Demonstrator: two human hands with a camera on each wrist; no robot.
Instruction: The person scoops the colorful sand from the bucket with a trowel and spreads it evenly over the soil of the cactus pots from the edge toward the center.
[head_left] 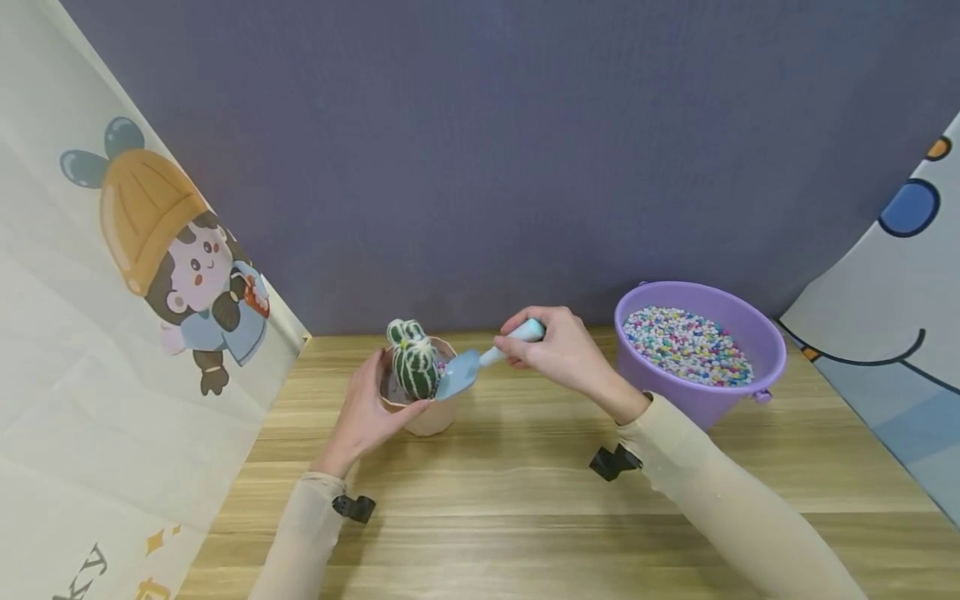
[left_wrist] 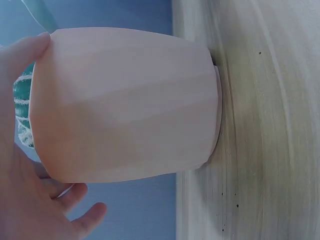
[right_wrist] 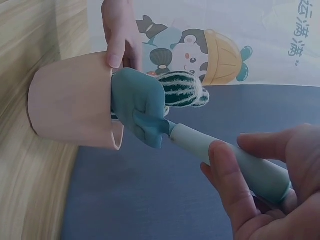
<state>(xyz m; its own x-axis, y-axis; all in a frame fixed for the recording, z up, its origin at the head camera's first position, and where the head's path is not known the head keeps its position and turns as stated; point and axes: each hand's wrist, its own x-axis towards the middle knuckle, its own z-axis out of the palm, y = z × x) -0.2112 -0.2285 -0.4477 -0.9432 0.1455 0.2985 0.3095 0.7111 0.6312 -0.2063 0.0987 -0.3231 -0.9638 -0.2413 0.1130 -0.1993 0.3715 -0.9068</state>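
A pale pink flowerpot (head_left: 432,422) stands upright on the table with a green, white-striped cactus (head_left: 416,371) in it. My left hand (head_left: 366,421) grips the pot at its rim, the thumb on the near side and the fingers around the far left, as the left wrist view also shows. In my right hand (head_left: 566,354) is the handle of a light blue toy shovel (right_wrist: 137,102). Its blade tilts down over the pot's right rim, beside the cactus. The blade's front hides part of the pot's opening in the right wrist view. A few coloured beads show inside the pot.
On the right stands a purple bucket (head_left: 667,393) holding many small multicoloured beads (head_left: 686,346). A dark blue-grey panel (head_left: 480,167) closes off the back of the wooden table (head_left: 480,500). Printed white sheets (head_left: 67,333) flank both sides.
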